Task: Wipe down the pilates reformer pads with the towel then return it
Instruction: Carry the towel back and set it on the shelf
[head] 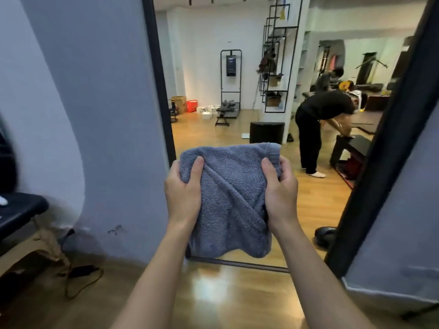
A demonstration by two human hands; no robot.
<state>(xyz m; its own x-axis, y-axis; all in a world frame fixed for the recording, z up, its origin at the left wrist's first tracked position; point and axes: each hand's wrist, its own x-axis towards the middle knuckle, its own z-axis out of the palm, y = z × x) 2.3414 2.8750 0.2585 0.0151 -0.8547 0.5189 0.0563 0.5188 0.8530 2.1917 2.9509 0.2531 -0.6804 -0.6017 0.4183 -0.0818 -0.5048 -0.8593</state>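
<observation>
Grey-blue towel stretched between left hand, right hand; both clenched on edges.

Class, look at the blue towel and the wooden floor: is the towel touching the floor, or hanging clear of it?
Apart. In the head view the towel hangs from the left hand and right hand, its bottom edge clear of the floor below.

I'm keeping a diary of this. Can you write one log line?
left hand: gripping blue-grey terry towel | right hand: gripping towel | towel: folded, held up | wiping: not underway
</observation>
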